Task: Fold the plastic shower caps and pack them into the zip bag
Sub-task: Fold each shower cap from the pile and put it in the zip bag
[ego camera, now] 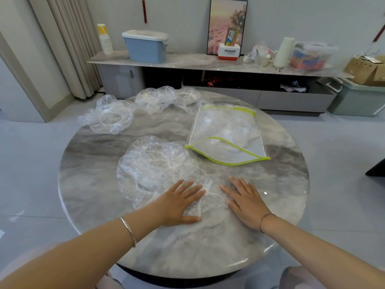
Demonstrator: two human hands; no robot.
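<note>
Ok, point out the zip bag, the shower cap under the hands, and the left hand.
zip bag [227, 132]: head view, its clear middle panel.
shower cap under the hands [153, 170]: head view, its crinkled crown.
left hand [178, 206]: head view, back of the hand.

I'm looking down on a round, grey-veined marble desk [87, 184] on a pale tiled floor. Beyond it I see a long low cabinet [187, 61] against the wall. On its top, from the left: a stack of paper cups [105, 39], a blue bin [145, 49] with a white lid, a framed pink picture [228, 19] leaning upright, a Panasonic box [229, 52] just in front of it, a white roll [284, 50], a clear tub [310, 56]. Far right, a cardboard box [364, 69] sits above a pale green crate [358, 101]. Beige curtain [68, 44] at left.
</note>
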